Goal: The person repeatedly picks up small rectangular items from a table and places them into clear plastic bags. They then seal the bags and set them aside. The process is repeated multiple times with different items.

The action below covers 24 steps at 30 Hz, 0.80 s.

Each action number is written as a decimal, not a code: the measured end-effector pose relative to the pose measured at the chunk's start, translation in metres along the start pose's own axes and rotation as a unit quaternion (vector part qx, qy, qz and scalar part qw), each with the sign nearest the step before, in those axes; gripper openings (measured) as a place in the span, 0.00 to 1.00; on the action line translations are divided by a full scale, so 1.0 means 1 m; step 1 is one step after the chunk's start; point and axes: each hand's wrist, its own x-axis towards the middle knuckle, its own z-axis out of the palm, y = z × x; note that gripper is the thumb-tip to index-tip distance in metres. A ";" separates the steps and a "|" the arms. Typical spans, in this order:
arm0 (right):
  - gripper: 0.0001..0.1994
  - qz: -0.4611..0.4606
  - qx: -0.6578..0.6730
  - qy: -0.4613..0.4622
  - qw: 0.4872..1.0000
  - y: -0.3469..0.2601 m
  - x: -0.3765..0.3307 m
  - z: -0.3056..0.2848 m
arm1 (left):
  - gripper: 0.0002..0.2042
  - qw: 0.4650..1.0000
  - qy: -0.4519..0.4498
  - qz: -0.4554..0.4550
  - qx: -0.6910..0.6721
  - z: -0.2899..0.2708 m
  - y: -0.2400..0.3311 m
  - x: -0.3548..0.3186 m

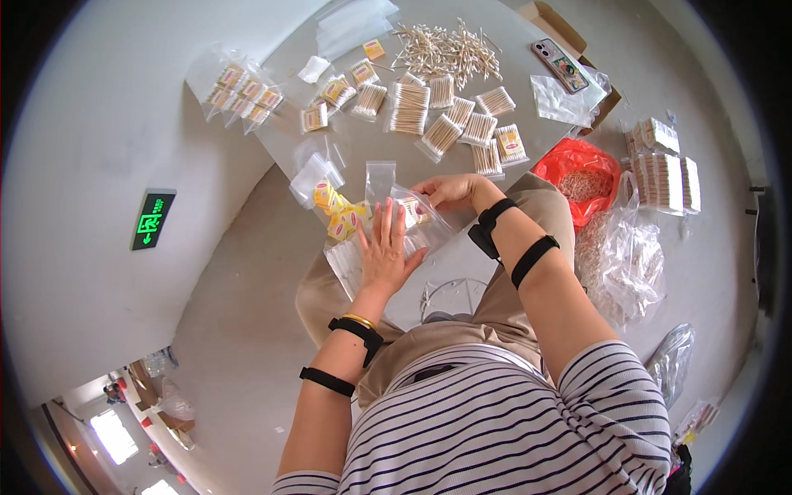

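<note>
Near the table's front edge, a clear plastic bag [429,216] with a small pack of cotton swabs [410,208] in it lies between my hands. My left hand [384,252] rests flat with its fingers stretched out, over the left side of this bag and a stack of clear plastic bags [345,262]. At the bag's upper right, my right hand [452,191] has its fingers curled in a pinch on the plastic; the fingertips are partly hidden. Yellow printed cards [346,219] lie just left of my left hand's fingers.
Several packs of cotton swabs [409,108] lie across the table, with loose swabs [450,51] heaped behind. A phone [559,65] sits at the far right. A red bag [582,169] and a stack of swab packs [660,183] stand right of the table.
</note>
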 end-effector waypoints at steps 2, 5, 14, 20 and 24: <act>0.20 -0.012 0.014 -0.007 1.000 0.004 0.004 0.000 | 0.50 1.000 -0.010 -0.002 0.004 0.000 0.000 0.000; 0.19 -0.013 0.038 0.062 0.997 0.009 0.003 0.011 | 0.49 0.999 -0.028 -0.015 -0.004 -0.004 0.001 0.002; 0.15 -0.055 -0.006 0.216 0.975 0.024 0.000 0.026 | 0.29 0.958 -0.108 -0.222 -0.146 0.003 -0.026 0.087; 0.16 -0.070 0.059 0.279 0.956 0.030 0.002 0.033 | 0.25 0.880 -0.188 -0.285 -0.331 0.027 -0.044 0.120; 0.18 -0.098 0.146 0.339 0.924 0.038 0.013 0.044 | 0.17 0.866 -0.193 -0.287 -0.362 0.034 -0.052 0.124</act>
